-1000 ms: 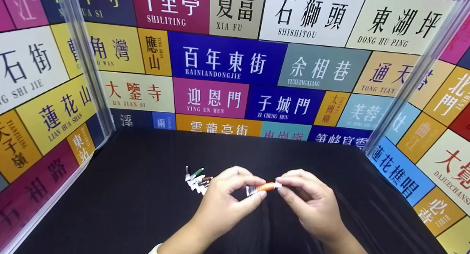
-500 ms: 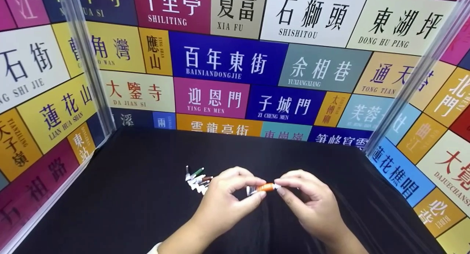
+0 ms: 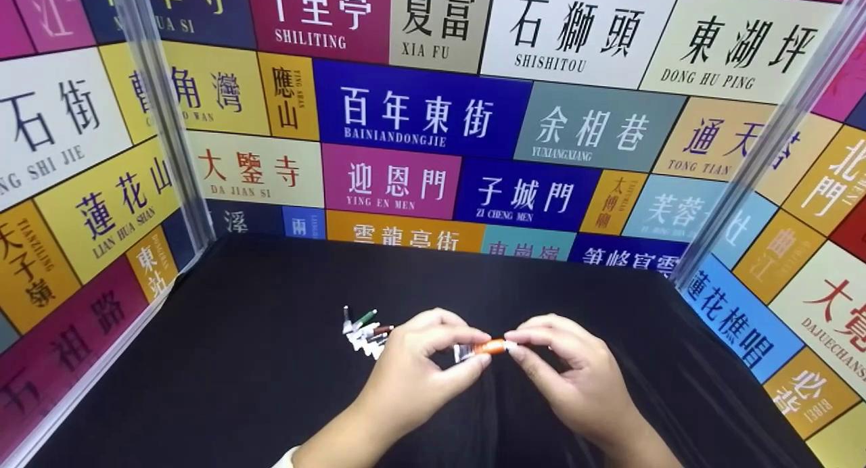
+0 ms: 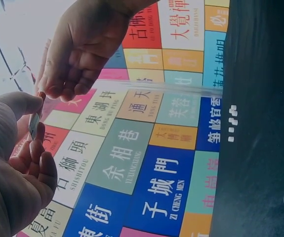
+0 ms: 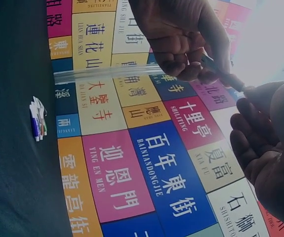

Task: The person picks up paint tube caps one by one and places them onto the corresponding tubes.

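Note:
A small orange paint tube [image 3: 490, 347] with a white cap is held level above the table between both hands. My left hand [image 3: 423, 366] pinches its body near the silvery flat end, thumb below and fingers above. My right hand [image 3: 575, 370] pinches the white cap end between thumb and fingertips, covering most of the cap. In the right wrist view the tube [image 5: 224, 75] spans the gap between both hands' fingertips. In the left wrist view the tube [image 4: 35, 118] is seen in shadow.
A loose pile of small paint tubes [image 3: 365, 334], with white, green and brown parts, lies left of my left hand on the black-covered table [image 3: 270, 387]. Several small white pieces [image 4: 232, 118] lie on the cloth in the left wrist view. Sign-printed walls [image 3: 419, 116] enclose the table.
Both hands stay almost in place. The orange tube has turned slightly between the fingers, and the right fingertips have shifted a little at the cap.

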A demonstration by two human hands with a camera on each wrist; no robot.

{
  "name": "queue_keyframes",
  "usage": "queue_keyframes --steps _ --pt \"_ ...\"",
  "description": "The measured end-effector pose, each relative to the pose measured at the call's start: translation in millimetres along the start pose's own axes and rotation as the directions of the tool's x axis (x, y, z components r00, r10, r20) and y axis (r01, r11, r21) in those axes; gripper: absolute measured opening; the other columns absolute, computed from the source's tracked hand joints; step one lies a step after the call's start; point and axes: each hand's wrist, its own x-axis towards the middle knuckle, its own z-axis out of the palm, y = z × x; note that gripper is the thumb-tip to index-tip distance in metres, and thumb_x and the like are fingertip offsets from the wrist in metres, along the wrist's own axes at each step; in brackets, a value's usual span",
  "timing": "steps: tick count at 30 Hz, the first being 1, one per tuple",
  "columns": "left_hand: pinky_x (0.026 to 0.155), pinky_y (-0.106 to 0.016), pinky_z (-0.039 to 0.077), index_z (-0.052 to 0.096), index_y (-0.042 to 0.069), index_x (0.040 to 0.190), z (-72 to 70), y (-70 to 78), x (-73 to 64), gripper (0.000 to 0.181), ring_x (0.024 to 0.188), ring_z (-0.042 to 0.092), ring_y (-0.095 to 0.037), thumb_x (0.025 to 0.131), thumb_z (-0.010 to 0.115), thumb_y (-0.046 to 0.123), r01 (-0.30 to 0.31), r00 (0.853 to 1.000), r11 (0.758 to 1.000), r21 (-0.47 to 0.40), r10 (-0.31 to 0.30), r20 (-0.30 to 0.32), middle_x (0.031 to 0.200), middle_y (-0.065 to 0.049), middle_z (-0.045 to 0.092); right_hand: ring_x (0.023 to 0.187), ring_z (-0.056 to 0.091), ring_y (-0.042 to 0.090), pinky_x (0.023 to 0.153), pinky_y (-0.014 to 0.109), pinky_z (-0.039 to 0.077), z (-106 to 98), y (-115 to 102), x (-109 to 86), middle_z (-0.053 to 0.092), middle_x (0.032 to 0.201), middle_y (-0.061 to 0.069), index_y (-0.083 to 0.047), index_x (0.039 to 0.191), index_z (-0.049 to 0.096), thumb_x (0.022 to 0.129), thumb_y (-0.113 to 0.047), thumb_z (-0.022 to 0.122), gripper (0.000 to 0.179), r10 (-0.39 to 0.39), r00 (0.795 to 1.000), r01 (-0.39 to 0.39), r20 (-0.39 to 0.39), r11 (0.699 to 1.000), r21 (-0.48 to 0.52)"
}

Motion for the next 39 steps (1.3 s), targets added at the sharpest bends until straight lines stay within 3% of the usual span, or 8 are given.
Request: queue_keyframes --steps 10,17,20,28,34,39 --pt "0.073 -0.022 0.051 0.076 0.036 0.1 1.9 -1.5 -1.1 0.015 0.085 0.059 0.001 0.084 0.078 0.034 -0.006 1.0 1.0 0.004 0.006 0.009 0.091 0.023 0.066 0.077 0.063 0.008 0.071 0.016 0.049 0.7 1.5 -2.6 0.07 0.081 -0.001 -0.016 0.085 0.074 0.08 0.003 0.076 0.019 0.126 0.992 -0.127 0.013 0.992 0.011" --pt "0.071 -0.02 0.05 0.076 0.037 0.099 3.1 -1.4 -1.2 0.015 0.084 0.058 0.001 0.085 0.077 0.035 -0.014 1.0 1.0 0.008 0.014 0.01 0.091 0.023 0.065 0.073 0.06 0.006 0.067 0.017 0.048 3.8 7.8 -7.3 0.066 0.077 -0.01 -0.024 0.078 0.072 0.08 0.001 0.077 0.025 0.175 0.984 -0.175 -0.019 0.984 -0.021" --pt "0.072 -0.021 0.05 0.076 0.037 0.1 3.5 -1.1 -1.7 0.015 0.085 0.058 0.001 0.085 0.077 0.036 -0.013 1.0 1.0 0.007 0.013 0.014 0.091 0.023 0.065 0.071 0.059 0.005 0.066 0.017 0.047 4.6 9.4 -8.0 0.065 0.075 -0.011 -0.028 0.075 0.07 0.08 0.001 0.077 0.029 0.182 0.983 -0.182 -0.028 0.983 -0.027" --pt "0.067 -0.017 0.048 0.076 0.036 0.1 4.6 -0.2 -1.4 0.014 0.083 0.058 -0.001 0.086 0.076 0.033 -0.036 0.999 0.999 0.002 0.036 0.022 0.091 0.022 0.064 0.067 0.056 0.006 0.061 0.018 0.045 4.1 5.2 -3.9 0.063 0.071 -0.006 -0.023 0.071 0.069 0.079 0.008 0.074 0.032 0.141 0.989 -0.14 -0.04 0.989 0.038" --pt "0.068 -0.019 0.049 0.076 0.036 0.1 3.5 -1.5 -1.2 0.014 0.083 0.058 0.0 0.086 0.076 0.034 -0.041 0.999 0.999 0.002 0.041 0.012 0.091 0.021 0.065 0.073 0.06 0.008 0.065 0.018 0.047 4.3 20.7 -10.3 0.067 0.077 -0.004 -0.02 0.081 0.072 0.081 0.008 0.07 0.029 0.136 0.99 -0.133 -0.045 0.99 0.051" --pt "0.069 -0.018 0.05 0.076 0.036 0.1 3.1 -1.7 -1.2 0.016 0.083 0.058 0.0 0.085 0.077 0.032 -0.014 1.0 1.0 -0.016 0.014 0.009 0.092 0.022 0.065 0.088 0.064 0.016 0.074 0.02 0.052 1.9 28.8 -13.9 0.067 0.095 0.014 -0.001 0.106 0.069 0.078 0.017 0.065 0.033 0.078 0.997 -0.07 -0.024 0.969 0.237"
